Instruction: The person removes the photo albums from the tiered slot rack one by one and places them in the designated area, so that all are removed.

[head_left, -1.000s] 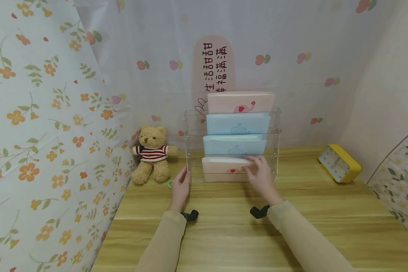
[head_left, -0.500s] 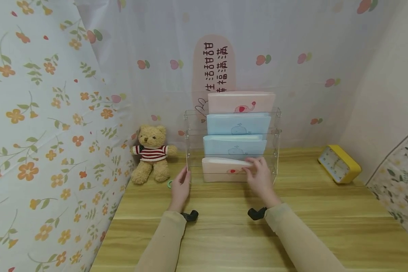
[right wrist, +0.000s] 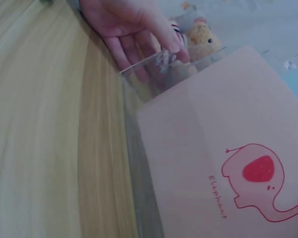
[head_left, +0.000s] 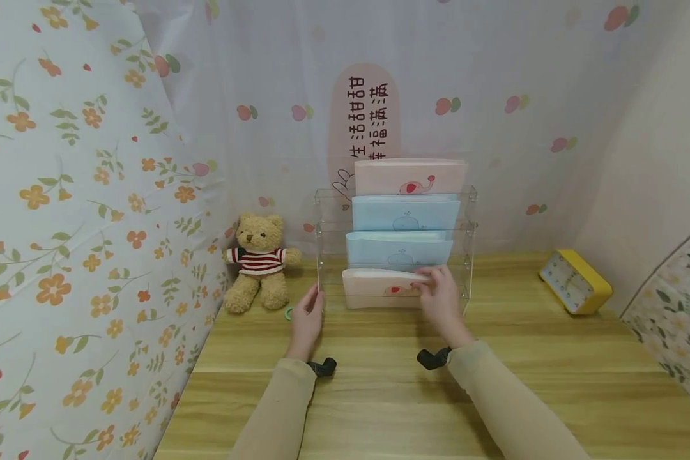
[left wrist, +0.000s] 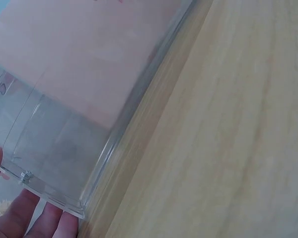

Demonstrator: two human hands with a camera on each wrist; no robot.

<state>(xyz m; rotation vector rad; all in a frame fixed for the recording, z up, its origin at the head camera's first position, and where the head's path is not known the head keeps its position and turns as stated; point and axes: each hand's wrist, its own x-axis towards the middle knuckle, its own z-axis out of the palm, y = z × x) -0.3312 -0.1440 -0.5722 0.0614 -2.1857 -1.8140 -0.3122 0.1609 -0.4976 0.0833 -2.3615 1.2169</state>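
Observation:
A clear acrylic rack (head_left: 333, 281) stands on the wooden table, its tiers stepping upward toward the back. In the lowest tier sits a pink folder (head_left: 374, 291) printed with a red elephant, large in the right wrist view. My right hand (head_left: 441, 300) pinches the folder's top edge near its right end; its fingertips are partly hidden. My left hand (head_left: 306, 322) grips the rack's left side panel, with the thumb on one face and fingers (left wrist: 21, 213) on the other. Behind stand two blue whale folders (head_left: 399, 248) and another pink elephant folder (head_left: 408, 177).
Left of the rack, a teddy bear (head_left: 257, 262) in a striped sweater sits against the floral curtain. A small green ring (head_left: 288, 314) lies beside my left hand. A yellow alarm clock (head_left: 576, 281) stands at the right. The wooden table (head_left: 374, 409) extends toward me.
The right wrist has shifted slightly left, and the pink folder's top edge slants down more toward the pinching fingers. The left hand keeps its grip on the rack. The head view has tilted a little.

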